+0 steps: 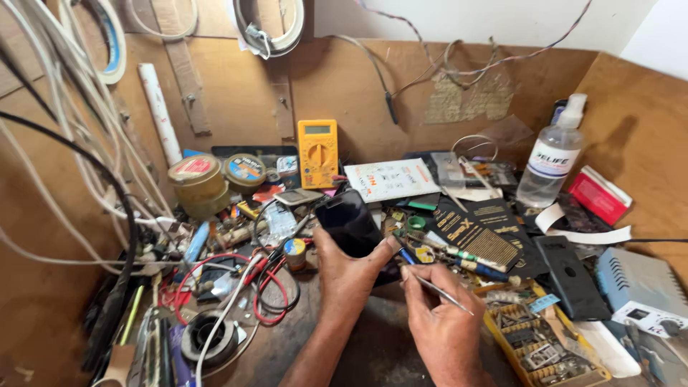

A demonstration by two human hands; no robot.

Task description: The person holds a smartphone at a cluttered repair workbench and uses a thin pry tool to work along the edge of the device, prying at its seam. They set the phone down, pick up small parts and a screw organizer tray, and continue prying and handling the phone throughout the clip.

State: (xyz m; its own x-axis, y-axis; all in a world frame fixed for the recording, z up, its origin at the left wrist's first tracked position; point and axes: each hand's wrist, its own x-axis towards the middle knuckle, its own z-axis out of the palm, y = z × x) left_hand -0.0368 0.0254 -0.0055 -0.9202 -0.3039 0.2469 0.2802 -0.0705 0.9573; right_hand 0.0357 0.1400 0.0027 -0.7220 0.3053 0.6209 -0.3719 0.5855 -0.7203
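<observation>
While the left hand (344,276) had its grip closed round the near end of the phone (351,226), the long axis ran far-left to near-right above the tabletop (358,351); the right hand (437,308), just right, pinched tweezers (444,294) pointing near-right, away from the phone.

An electronics repair workshop (cluttered bench): yellow multimeter (317,152), solder spool (208,337), tangled wires (50,143).

wooden bench (358,344) sat under my view, its top crowded. on it i noted a yellow multimeter (317,152), two round tins (215,175), a clear spray bottle (552,154), red and black leads (269,287), a yellow parts tray (541,344), a solder spool (208,337).
</observation>
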